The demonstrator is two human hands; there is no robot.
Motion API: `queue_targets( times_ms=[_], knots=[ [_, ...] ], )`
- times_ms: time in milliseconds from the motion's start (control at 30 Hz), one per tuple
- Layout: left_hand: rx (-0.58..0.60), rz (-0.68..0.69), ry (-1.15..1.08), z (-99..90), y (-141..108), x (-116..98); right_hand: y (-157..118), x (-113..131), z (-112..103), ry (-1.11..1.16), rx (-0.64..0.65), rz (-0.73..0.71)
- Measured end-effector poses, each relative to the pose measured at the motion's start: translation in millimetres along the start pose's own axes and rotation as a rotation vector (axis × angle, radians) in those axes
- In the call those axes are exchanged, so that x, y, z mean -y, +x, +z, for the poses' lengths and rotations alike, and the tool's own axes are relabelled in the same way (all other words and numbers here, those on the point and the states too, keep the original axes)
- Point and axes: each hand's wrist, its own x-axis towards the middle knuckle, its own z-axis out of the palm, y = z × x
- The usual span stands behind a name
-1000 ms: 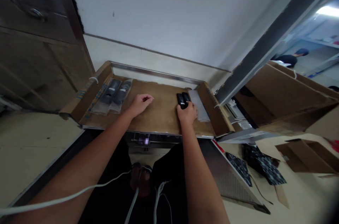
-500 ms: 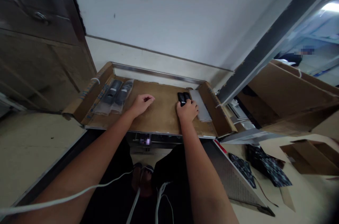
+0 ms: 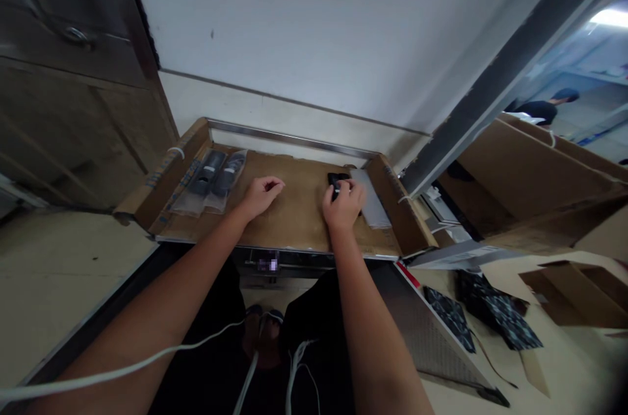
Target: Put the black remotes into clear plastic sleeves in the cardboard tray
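Observation:
My left hand (image 3: 263, 198) rests over the middle-left of the cardboard-lined tray (image 3: 299, 228), fingers curled toward the thumb, with nothing visible in them. My right hand (image 3: 344, 205) is over a black object (image 3: 334, 177) at the tray's right side; its thumb and fingers are bent around it. A small white mark shows by the thumb, and the hand hides most of the object, so its kind is unclear. Right of that hand lies a stack of clear plastic bags (image 3: 371, 200). Two dark items in clear bags (image 3: 209, 176) lie side by side at the left end.
Cardboard sides (image 3: 400, 205) bound the tray, against a white wall (image 3: 294, 42). To the right stand a large carton (image 3: 544, 186) and, on the floor, an open box (image 3: 579, 294) and patterned dark bags (image 3: 495, 313). A person (image 3: 544, 107) is in the far background. White cords (image 3: 161, 351) hang in front.
My right hand has shifted slightly left over the black object, with its fingers lifted and more bent. The left hand has barely moved.

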Motion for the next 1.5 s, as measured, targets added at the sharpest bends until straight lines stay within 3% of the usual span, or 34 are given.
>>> queue_targets(
  times_ms=[100,200,400,533,667,767,967,1167,1500],
  knots=[
    [0.004,0.065,0.089,2.8,-1.6,-0.5,-5.5,8.5,-3.5,0.057,0.143,-0.260],
    [0.021,0.100,0.154,7.1,-4.2,-1.4,-10.8,14.7,-1.9,0.088,0.277,-0.342],
    [-0.068,0.187,0.330,10.9,-13.7,-13.4,-12.7,15.8,-0.4,0.140,0.299,-0.306],
    [-0.135,0.174,0.580,10.1,-19.3,-22.3,-10.5,14.8,-1.3,0.150,0.219,-0.311],
    [-0.027,0.193,0.639,10.7,-17.8,-16.7,-10.0,13.8,0.6,0.106,0.147,-0.302],
    [0.047,0.246,0.660,12.1,-14.8,-8.7,-11.1,13.5,3.0,0.039,0.201,-0.270],
    [0.098,0.277,0.724,13.8,-12.0,2.6,-11.1,13.7,6.1,-0.066,0.415,-0.340],
    [0.143,0.255,0.697,14.3,-10.4,4.5,-10.4,12.4,7.1,-0.082,0.406,-0.360],
    [0.212,0.188,0.831,14.6,-11.1,-2.5,-10.1,14.4,4.2,-0.121,0.443,-0.313]
  ],
)
